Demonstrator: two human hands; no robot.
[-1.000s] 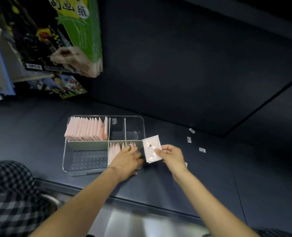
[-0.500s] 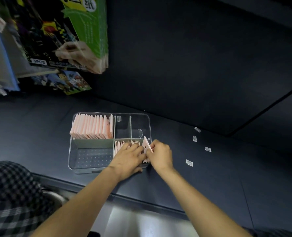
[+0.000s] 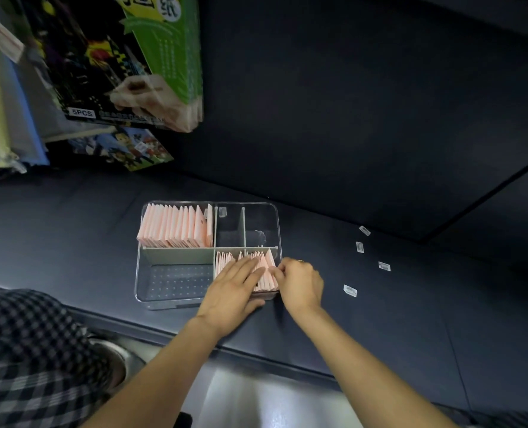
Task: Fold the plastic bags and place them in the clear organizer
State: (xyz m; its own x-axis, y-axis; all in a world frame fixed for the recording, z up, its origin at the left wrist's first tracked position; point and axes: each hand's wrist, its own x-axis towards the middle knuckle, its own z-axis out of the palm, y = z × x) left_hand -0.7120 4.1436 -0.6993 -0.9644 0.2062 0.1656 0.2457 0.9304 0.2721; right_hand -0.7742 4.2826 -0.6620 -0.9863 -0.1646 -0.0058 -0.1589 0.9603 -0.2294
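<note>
A clear organizer (image 3: 176, 299) with several compartments sits on the dark table. Its back left compartment holds a full row of folded pink bags (image 3: 176, 227). The front right compartment holds another row of folded pink bags (image 3: 225, 260). My left hand (image 3: 234, 288) lies flat with straight fingers pressing on that front row. My right hand (image 3: 299, 281) is at the organizer's right wall, its fingertips pinching the rightmost folded bag (image 3: 270, 267) standing in the row.
Several small white stickers (image 3: 350, 291) lie on the table to the right. Colourful product boxes (image 3: 126, 66) hang at the upper left. A checked sleeve (image 3: 25, 350) is at the lower left. The two back right compartments hold no bags.
My right hand carried the folded bag from beside the organizer into the front right compartment. My left hand stayed on the row, its fingers spreading over the bags.
</note>
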